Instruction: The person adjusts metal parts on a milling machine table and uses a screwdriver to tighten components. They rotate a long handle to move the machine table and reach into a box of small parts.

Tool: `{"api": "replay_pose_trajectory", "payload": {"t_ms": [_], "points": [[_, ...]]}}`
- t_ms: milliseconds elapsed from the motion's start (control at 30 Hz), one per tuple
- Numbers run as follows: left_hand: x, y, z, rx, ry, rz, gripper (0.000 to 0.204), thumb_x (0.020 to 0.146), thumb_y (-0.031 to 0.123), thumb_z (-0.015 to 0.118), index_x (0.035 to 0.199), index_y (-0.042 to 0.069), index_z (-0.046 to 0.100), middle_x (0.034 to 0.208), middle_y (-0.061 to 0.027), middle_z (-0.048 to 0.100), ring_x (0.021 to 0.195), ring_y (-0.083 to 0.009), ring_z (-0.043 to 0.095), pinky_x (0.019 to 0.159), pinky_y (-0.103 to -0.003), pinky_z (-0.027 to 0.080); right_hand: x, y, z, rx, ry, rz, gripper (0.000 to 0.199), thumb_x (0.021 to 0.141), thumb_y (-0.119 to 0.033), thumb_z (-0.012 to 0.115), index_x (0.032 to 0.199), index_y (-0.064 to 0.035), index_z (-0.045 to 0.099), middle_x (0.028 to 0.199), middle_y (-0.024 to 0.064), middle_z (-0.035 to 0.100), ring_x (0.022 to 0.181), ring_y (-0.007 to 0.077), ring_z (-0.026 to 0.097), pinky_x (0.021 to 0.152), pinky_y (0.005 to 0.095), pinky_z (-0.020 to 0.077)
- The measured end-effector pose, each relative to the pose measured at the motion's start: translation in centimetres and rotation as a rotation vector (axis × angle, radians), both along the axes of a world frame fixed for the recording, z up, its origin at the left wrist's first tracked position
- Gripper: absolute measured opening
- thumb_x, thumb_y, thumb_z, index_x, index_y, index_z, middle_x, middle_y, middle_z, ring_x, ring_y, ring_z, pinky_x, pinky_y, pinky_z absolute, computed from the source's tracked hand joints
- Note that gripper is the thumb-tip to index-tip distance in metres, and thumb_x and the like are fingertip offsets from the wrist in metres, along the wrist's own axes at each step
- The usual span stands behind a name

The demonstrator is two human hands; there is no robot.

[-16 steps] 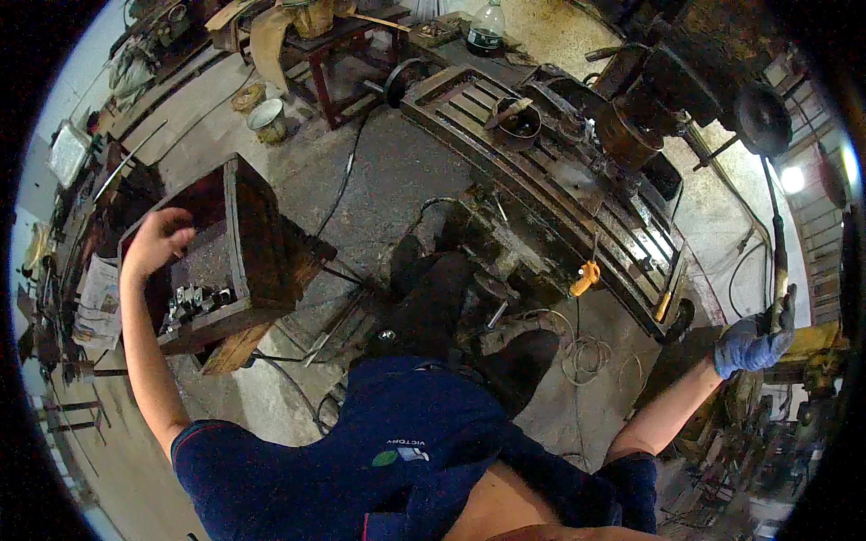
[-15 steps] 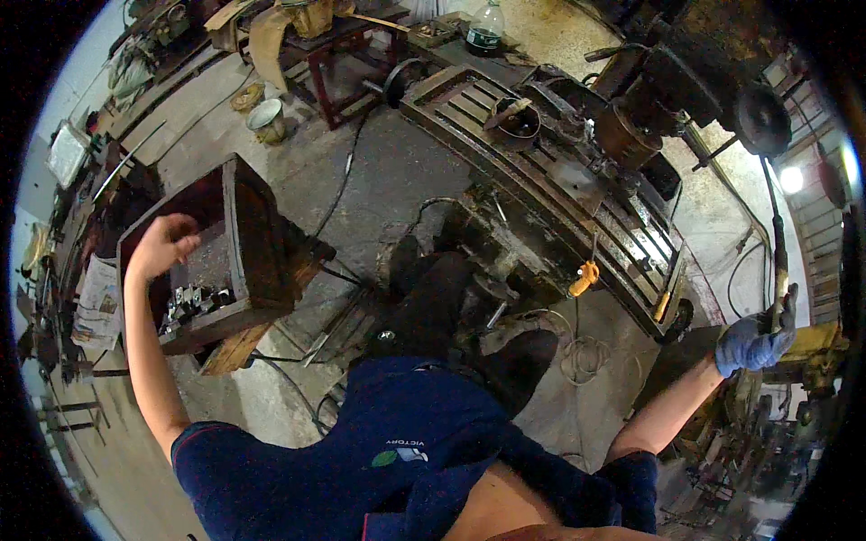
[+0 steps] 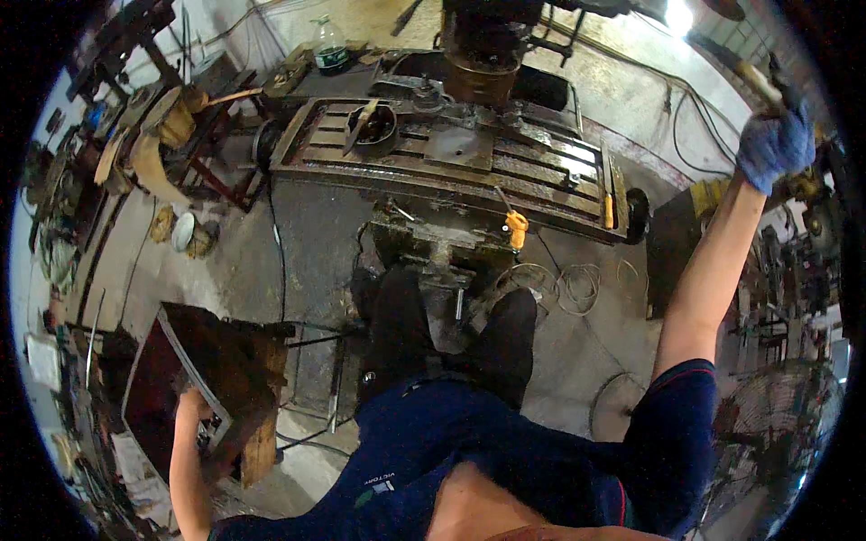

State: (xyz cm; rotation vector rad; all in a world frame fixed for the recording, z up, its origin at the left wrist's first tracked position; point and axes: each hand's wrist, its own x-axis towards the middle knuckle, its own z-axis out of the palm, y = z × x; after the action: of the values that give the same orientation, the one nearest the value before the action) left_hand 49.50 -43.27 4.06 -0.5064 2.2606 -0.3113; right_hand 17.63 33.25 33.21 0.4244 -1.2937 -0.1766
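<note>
My bare left hand (image 3: 192, 403) reaches into a dark box (image 3: 162, 309) at the lower left. Its fingers are down beside several small metal parts (image 3: 209, 431), and the box wall and shadow hide whether they grip one. My right hand (image 3: 776, 149), in a blue-grey glove, is raised at the far right. It is wrapped round a long lever handle (image 3: 756, 83) of the machine (image 3: 487, 41). Between my hands lies the slotted machine table (image 3: 528, 180), with a flat metal plate (image 3: 458, 147) near its middle.
A yellow air gun (image 3: 516, 228) hangs at the table's front edge, with a coiled hose (image 3: 577, 288) on the floor below. A round pot (image 3: 375, 135) with a brush stands on the table. A bucket (image 3: 183, 233) and plastic bottle (image 3: 330, 45) are farther left.
My view has turned right, bringing the machine toward the middle. The left hand has gone from above the box down to the metal parts. The right hand still holds the lever, now higher in view.
</note>
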Motion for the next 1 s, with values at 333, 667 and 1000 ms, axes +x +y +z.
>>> {"api": "replay_pose_trajectory", "payload": {"t_ms": [333, 667, 1000], "points": [[-0.2, 1.9, 1.9, 0.349, 0.46, -0.158, 0.042, 0.074, 0.013, 0.06, 0.115, 0.006, 0.052, 0.113, -0.0115, 0.057, 0.101, -0.0281, 0.054, 0.086, -0.035, 0.043, 3.2, -4.2, -4.8, -0.392, -0.299, 0.811, 0.028, 0.074, 0.01, 0.048, 0.1, 0.0055, 0.058, 0.095, 0.0188, 0.062, 0.088, 0.0303, 0.061, 0.082, 0.0359, 0.0483], [0.7, 1.9, 2.8, 0.914, 0.785, 0.347, 0.037, 0.069, -0.005, 0.06, 0.105, -0.001, 0.05, 0.102, -0.0119, 0.056, 0.087, -0.0219, 0.057, 0.075, -0.034, 0.048, 6.3, -5.8, -28.7, -1.106, -1.32, 0.808, 0.026, 0.083, -0.025, 0.06, 0.092, -0.0013, 0.065, 0.082, 0.0034, 0.063, 0.075, 0.0115, 0.055, 0.07, 0.0251, 0.0445], [0.7, 0.7, 10.4, 1.583, 1.576, 0.669, 0.042, 0.084, 0.015, 0.055, 0.123, 0.007, 0.043, 0.105, -0.0068, 0.057, 0.073, -0.0094, 0.058, 0.066, -0.03, 0.054, 0.5, -11.1, -47.9, -1.438, -1.993, 0.676, 0.028, 0.076, -0.026, 0.068, 0.089, -0.0022, 0.064, 0.079, 0.0, 0.059, 0.072, 0.01, 0.051, 0.068, 0.0258, 0.0406]]}}
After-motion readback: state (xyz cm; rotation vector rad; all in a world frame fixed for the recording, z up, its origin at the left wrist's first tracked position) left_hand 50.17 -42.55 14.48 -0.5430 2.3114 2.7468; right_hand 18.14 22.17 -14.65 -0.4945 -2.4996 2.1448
